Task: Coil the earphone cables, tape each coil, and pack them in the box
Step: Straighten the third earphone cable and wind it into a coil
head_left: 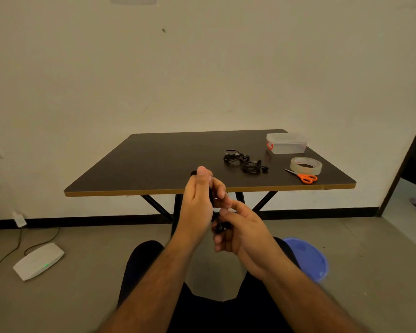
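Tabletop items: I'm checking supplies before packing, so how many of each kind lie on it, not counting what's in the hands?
Earphone bundles: 2, one and another, lying close together
Box: 1, lid on
Tape roll: 1
Scissors: 1
Total: 5

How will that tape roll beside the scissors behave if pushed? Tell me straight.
The tape roll lies flat on the table, so it should slide, not roll. It looks like a thin hollow ring, probably light. On edge it would likely roll toward the scissors.
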{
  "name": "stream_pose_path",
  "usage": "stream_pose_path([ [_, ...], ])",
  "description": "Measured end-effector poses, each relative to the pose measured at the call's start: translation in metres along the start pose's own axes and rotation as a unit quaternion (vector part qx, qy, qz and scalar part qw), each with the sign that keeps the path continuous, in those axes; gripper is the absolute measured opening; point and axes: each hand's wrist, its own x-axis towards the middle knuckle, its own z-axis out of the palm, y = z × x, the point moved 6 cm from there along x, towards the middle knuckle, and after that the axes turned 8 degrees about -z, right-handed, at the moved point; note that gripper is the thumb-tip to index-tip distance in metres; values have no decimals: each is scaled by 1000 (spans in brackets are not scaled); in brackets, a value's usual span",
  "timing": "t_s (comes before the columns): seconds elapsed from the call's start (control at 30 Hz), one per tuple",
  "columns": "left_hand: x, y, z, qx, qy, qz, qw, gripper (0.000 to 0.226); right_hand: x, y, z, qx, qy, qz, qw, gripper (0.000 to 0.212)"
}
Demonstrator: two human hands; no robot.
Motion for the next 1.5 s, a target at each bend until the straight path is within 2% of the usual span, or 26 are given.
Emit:
stream_pose_path([
  [0.13, 0, -8, 0, -33, -34, -20, 999, 44, -2, -8, 10, 90, -3, 13, 996, 30],
  [0.33, 0, -11, -3, -132, -66, -72, 986, 46, -6, -22, 14, 89, -53, 2, 995, 35],
  [0.47, -1, -15, 3, -146, -104, -84, 980, 55, -4, -20, 10, 46, -16, -22, 999, 44],
  [0.7, -10, -16, 11, -138, -163, -72, 974, 75, -3, -16, 4, -7, 69, -82, 994, 43],
  [0.8, -14, -12, 12, -91, -152, -61, 982, 59, -4, -15, 3, -42, 82, -98, 991, 38],
  [0.83, -14, -9, 13, -71, -136, -61, 986, 52, -5, -15, 3, -60, 77, -99, 990, 38],
  [0.9, -11, -9, 10, -49, -94, -81, 991, 54, -5, -12, 3, -103, 61, -103, 987, 42],
  [1.03, -4, -8, -1, -103, -69, -124, 985, 41, -2, -13, 2, -178, 20, -125, 976, 56],
  [1.13, -3, -4, -2, -129, -114, -153, 973, 40, 3, -25, -9, -229, 13, -179, 957, 65],
  [1.2, -5, -2, 3, -130, -155, -164, 966, 43, 7, -29, -12, -226, -20, -180, 957, 63],
  [1.27, -7, 0, 8, -122, -194, -185, 956, 47, 13, -30, -16, -147, -40, -147, 977, 58],
  [1.33, -11, -1, 12, -113, -236, -214, 941, 49, 19, -34, -22, -79, -44, -131, 987, 65],
  [1.37, -14, -2, 14, -112, -255, -229, 933, 50, 20, -37, -23, -75, -54, -129, 987, 63],
  [1.47, -17, -7, 15, -116, -286, -257, 916, 52, 21, -43, -16, -96, -117, -121, 981, 30],
  [1.5, -17, -8, 15, -121, -290, -261, 913, 53, 21, -43, -13, -90, -138, -112, 980, 27],
])
